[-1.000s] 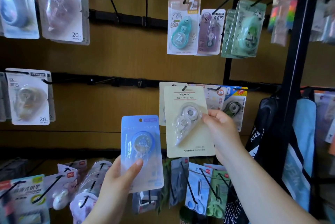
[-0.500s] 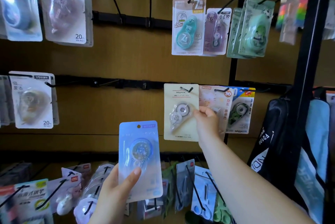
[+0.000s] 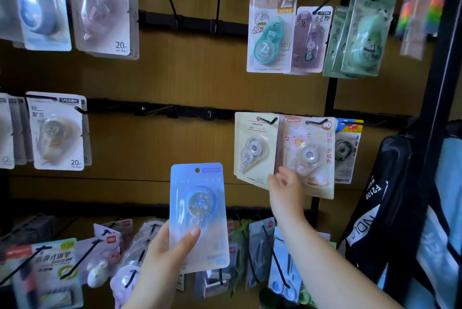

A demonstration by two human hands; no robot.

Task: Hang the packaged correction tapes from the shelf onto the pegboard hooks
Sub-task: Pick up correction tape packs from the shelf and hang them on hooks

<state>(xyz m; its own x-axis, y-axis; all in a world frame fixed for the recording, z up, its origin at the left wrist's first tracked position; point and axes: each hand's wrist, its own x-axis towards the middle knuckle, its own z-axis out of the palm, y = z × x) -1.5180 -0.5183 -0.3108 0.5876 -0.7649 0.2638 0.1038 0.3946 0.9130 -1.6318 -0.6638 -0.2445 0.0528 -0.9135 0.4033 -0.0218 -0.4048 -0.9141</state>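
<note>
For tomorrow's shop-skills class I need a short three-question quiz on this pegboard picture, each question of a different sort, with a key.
1. True or false: the left hand holds the blue package.
2. The cream package is: A) on a hook, B) in the left hand, C) on the floor.
3. Fill in: the right hand is at the cream package's lower ____ corner.

Key: 1 true; 2 A; 3 right.
</note>
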